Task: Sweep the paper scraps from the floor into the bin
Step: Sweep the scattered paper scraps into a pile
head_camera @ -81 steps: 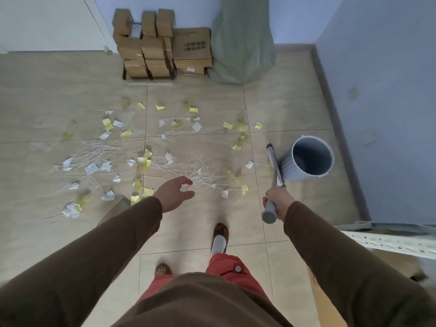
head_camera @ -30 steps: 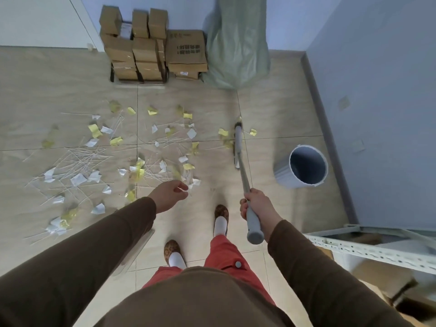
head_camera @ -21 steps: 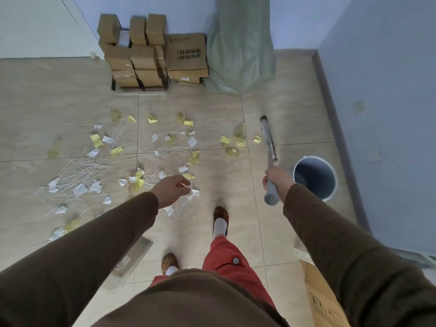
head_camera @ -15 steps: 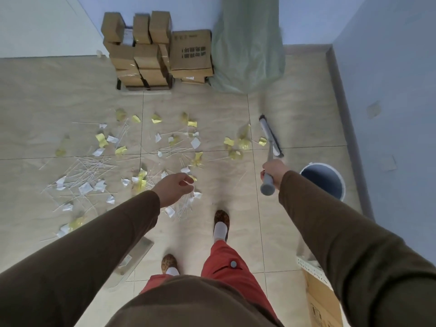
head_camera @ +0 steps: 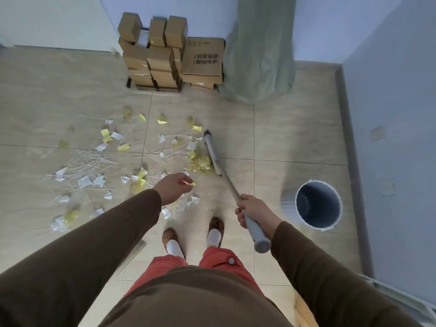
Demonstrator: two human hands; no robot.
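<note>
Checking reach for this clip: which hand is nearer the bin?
Right. The right hand, gripping the broom handle, is just left of the bin; the left hand hangs farther left.

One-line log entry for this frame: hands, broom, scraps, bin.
right hand: grips broom | left hand: holds nothing | broom head: against yellow scraps | bin: upright

stacked cardboard boxes (head_camera: 162,55) stand against the far wall, touching a green sack (head_camera: 259,55).

You can see dark printed characters on the side of the large brown cardboard box (head_camera: 204,58), but they appear upside down and too blurred to read.
</note>
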